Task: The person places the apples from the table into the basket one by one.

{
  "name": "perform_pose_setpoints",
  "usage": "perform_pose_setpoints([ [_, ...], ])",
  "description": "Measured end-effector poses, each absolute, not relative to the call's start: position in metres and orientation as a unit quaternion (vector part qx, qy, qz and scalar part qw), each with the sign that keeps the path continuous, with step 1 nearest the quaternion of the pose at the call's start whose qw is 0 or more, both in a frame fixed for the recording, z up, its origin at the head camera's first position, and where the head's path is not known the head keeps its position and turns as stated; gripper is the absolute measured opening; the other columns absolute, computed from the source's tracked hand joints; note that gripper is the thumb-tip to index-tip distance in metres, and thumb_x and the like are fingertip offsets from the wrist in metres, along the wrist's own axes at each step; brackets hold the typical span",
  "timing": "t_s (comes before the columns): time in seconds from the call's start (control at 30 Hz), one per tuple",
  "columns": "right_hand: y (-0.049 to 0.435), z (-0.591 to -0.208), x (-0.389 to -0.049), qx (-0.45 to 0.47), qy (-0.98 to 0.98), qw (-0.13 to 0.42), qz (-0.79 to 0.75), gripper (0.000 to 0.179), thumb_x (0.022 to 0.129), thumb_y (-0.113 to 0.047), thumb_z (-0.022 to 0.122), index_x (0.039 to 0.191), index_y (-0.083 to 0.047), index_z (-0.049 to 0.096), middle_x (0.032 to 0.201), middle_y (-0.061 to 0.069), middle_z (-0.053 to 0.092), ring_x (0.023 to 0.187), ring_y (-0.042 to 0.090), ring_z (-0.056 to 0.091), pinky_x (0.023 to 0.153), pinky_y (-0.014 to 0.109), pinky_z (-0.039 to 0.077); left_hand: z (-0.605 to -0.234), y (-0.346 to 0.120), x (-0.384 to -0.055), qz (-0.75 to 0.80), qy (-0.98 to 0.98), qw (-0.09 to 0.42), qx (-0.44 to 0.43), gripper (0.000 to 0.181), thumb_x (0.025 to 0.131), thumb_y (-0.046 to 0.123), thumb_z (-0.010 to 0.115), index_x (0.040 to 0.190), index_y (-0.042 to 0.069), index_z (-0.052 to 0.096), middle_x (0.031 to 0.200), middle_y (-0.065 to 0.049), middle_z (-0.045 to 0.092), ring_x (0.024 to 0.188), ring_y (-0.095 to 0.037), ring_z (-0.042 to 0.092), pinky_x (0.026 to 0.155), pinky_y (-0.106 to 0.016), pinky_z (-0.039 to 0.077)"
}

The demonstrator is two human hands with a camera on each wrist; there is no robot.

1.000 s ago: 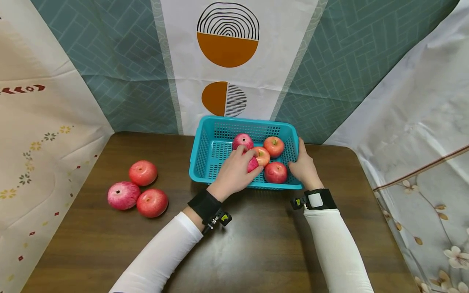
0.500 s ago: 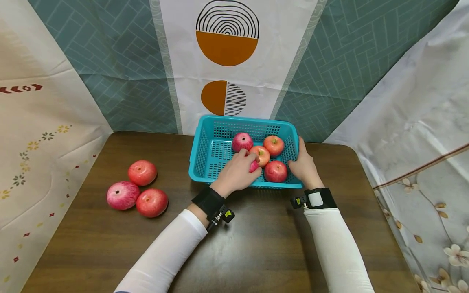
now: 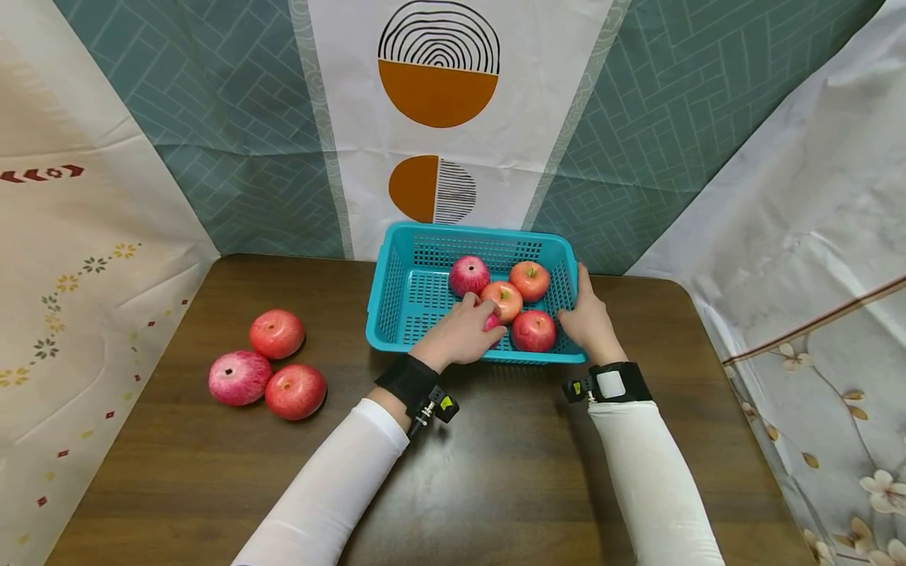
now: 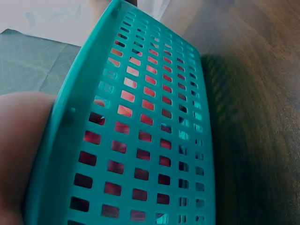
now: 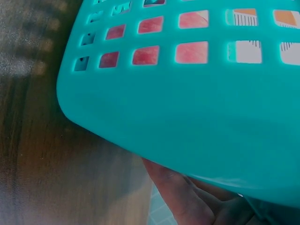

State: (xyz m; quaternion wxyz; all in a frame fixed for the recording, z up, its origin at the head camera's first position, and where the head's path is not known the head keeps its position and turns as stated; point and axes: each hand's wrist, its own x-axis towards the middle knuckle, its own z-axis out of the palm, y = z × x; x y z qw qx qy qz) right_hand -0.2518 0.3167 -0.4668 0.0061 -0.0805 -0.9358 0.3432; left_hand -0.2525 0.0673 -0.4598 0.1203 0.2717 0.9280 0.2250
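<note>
My left hand (image 3: 462,330) reaches over the near rim of a turquoise plastic basket (image 3: 396,229) and grips a pink pomegranate (image 3: 491,322), mostly hidden by the fingers. Through the basket's slotted wall, pink and red fruit shows in the left wrist view. At the basket's right end, my right hand (image 3: 589,318) holds the rim, thumb toward the inside and fingers along the outside. Inside the basket sit another pomegranate (image 3: 469,275), an orange-red apple (image 3: 529,281), a paler apple (image 3: 502,302) and a darker red apple (image 3: 534,331), bunched in the right half.
Left of the basket, a striped pink pomegranate (image 3: 240,378) lies grouped with two round red fruits, one behind (image 3: 277,334) and another red fruit (image 3: 296,391) nearer. The brown wooden table (image 3: 495,472) ends at a patterned cloth backdrop (image 3: 269,157) behind the basket.
My left hand has drawn slightly back toward the near rim with the pomegranate, uncovering more of the paler apple. The right hand stays at the basket's end.
</note>
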Motion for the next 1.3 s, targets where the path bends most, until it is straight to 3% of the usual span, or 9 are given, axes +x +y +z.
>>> perform_pose_setpoints([
  [0.43,0.3185,-0.4677,-0.2528,-0.081,-0.94,0.008,0.333,0.091,0.092,-0.005,0.056,0.159,-0.016,-0.004,0.137,0.033,0.048,0.106,0.047,0.057,0.086,0.066,0.048,-0.4601,0.0684,-0.2565,0.229,0.913,0.168,0.293,0.041,0.101,0.041,0.046,0.134,0.02,0.056,0.126,-0.012,0.04,0.113,-0.029,0.04,0.087,-0.045,0.045],
  [0.6,0.317,-0.4661,-0.2537,-0.079,-0.939,0.004,0.335,0.091,0.092,-0.006,0.056,0.159,-0.016,-0.004,0.138,0.032,0.047,0.107,0.047,0.057,0.087,0.067,0.048,-0.459,0.0686,-0.2569,0.227,0.917,0.189,0.269,0.054,0.099,0.049,0.049,0.146,0.023,0.048,0.143,-0.015,0.035,0.126,-0.031,0.035,0.098,-0.049,0.043],
  [0.8,0.3186,-0.4627,-0.2528,-0.083,-0.94,0.007,0.33,0.092,0.091,-0.006,0.056,0.159,-0.017,-0.004,0.138,0.032,0.048,0.106,0.047,0.057,0.086,0.067,0.048,-0.4568,0.0722,-0.2577,0.231,0.915,0.21,0.256,0.064,0.095,0.053,0.053,0.151,0.024,0.041,0.155,-0.019,0.025,0.134,-0.038,0.029,0.102,-0.055,0.041],
  [1.3,0.3169,-0.4654,-0.252,-0.085,-0.938,-0.003,0.336,0.092,0.092,-0.006,0.055,0.159,-0.018,-0.006,0.137,0.033,0.048,0.104,0.047,0.057,0.084,0.066,0.049,-0.4568,0.0671,-0.2537,0.264,0.912,0.189,0.253,0.044,0.093,0.05,0.058,0.134,0.032,0.06,0.149,-0.016,0.029,0.13,-0.033,0.029,0.092,-0.051,0.047],
])
